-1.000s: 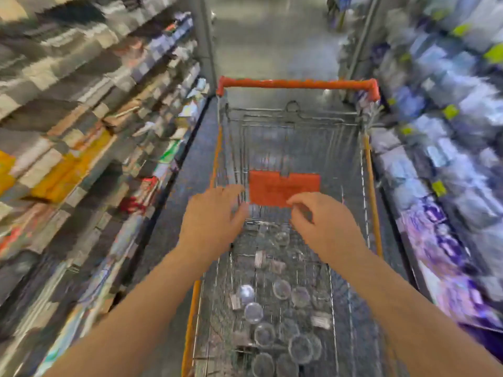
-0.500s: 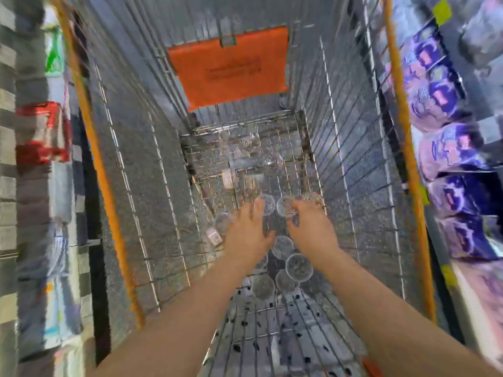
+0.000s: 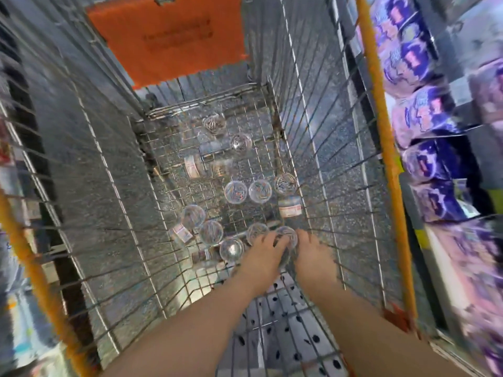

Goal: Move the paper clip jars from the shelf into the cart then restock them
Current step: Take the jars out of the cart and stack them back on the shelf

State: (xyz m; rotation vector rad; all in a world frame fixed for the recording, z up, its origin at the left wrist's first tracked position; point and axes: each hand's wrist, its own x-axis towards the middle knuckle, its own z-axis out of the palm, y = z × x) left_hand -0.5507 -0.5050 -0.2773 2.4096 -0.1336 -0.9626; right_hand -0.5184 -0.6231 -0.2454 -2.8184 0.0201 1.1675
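**A:** Straight down into the wire cart (image 3: 329, 148) now: thin steel mesh on all sides, orange trim (image 3: 381, 137) along the top edge.

**B:** And the paper clip jars (image 3: 235, 192) are scattered across its mesh floor. They're small, round and clear plastic, with clips glinting through the lids. Most stand upright, and a few lie on their sides showing white labels (image 3: 290, 210).

**A:** Both arms are reaching in at the near right end. The left hand (image 3: 261, 258) and right hand (image 3: 315, 254) meet at one upright jar (image 3: 287, 236), right between them.

**B:** Are they clamped on it?

**A:** Can't tell (blur smears the fingers). The left fingertips lie over its near rim and the right ones sit just beside it, but for either hand I can't say whether it's gripping or loose.

**B:** At the far end, a flat orange flap (image 3: 168, 39) sits against the far wall. On the right, outside the mesh, there are soft purple packs (image 3: 424, 115) stacked on shelving.

**A:** And near us, white spotted fabric (image 3: 285, 325) shows through the grid under the arms.
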